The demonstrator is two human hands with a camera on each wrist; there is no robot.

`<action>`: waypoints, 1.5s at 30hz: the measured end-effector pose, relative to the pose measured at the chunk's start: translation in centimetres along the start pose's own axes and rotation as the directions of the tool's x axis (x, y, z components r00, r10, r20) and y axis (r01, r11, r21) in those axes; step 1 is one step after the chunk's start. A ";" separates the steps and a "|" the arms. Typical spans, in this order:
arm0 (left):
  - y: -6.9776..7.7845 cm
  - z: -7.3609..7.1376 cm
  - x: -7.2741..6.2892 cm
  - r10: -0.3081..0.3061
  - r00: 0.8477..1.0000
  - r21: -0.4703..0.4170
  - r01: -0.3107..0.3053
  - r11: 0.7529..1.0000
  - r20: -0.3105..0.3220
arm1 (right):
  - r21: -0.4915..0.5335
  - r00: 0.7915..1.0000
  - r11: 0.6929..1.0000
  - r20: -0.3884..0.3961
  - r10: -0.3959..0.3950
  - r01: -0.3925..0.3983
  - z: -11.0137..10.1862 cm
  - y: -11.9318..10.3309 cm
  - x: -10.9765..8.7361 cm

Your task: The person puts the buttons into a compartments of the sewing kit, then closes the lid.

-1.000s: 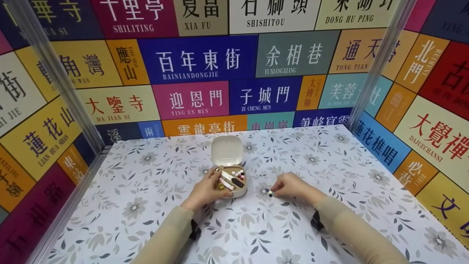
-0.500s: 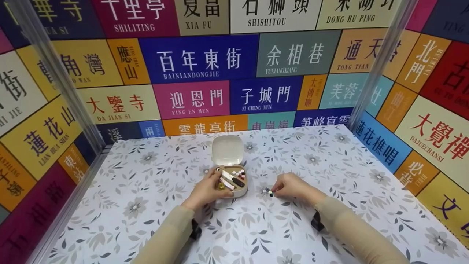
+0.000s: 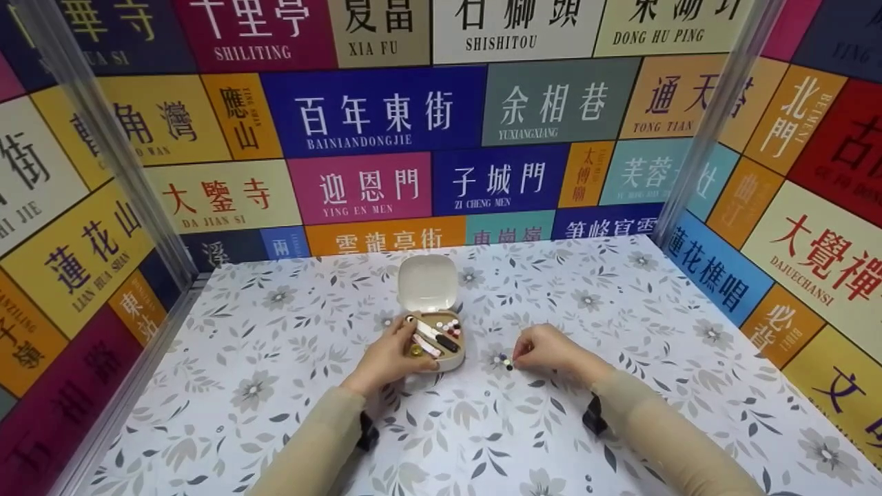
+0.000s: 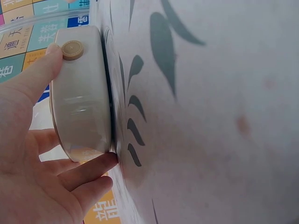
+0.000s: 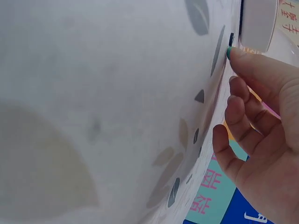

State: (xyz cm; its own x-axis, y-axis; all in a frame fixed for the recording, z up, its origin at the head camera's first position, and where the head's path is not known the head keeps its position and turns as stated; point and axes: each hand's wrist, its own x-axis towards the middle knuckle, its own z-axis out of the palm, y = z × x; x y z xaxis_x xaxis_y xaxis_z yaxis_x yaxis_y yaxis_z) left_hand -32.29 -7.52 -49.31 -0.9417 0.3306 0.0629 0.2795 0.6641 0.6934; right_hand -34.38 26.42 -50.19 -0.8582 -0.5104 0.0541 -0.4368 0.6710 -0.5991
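A small cream case [image 3: 451, 358] stands on the table with its lid [image 3: 427, 282] raised. Its tray holds a black-and-white pen [image 3: 446, 342], a pink-and-white stick [image 3: 426, 344], a gold round piece [image 3: 415, 350] and several small red and white pieces [image 3: 453, 327]. My left hand [image 3: 389, 355] grips the case from the left; in the left wrist view its thumb lies by the round clasp [image 4: 72, 50]. My right hand [image 3: 548, 353] is low at the table, thumb and forefinger pinching a tiny green piece [image 5: 229, 52]. Beside those fingertips lies a small black disc [image 3: 509, 367].
White floral cloth [image 3: 275, 441] covers the table. Panels with coloured signs [image 3: 372, 110] close off the back and both sides, with clear corner posts [image 3: 710, 117] between them. The raised lid stands behind the tray.
My right fingertips have shifted very slightly at the small pieces, which look bunched half a second ago and a little more spread now. My left hand and the case have stayed put.
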 end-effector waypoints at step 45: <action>0.1 -0.2 0.1 -0.041 0.999 -0.025 0.042 0.999 0.026 | 0.147 0.988 0.983 -0.092 0.127 -0.113 -1.2 -0.3 4.0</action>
State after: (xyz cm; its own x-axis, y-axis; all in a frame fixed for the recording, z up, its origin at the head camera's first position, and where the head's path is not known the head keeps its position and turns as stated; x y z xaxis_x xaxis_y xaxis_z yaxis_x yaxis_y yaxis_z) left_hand -32.40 -7.58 -49.12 -0.9472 0.3204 0.0153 0.2349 0.6603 0.7133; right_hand -37.98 24.80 -48.81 -0.9280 -0.3691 0.0509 -0.2929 0.6383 -0.7119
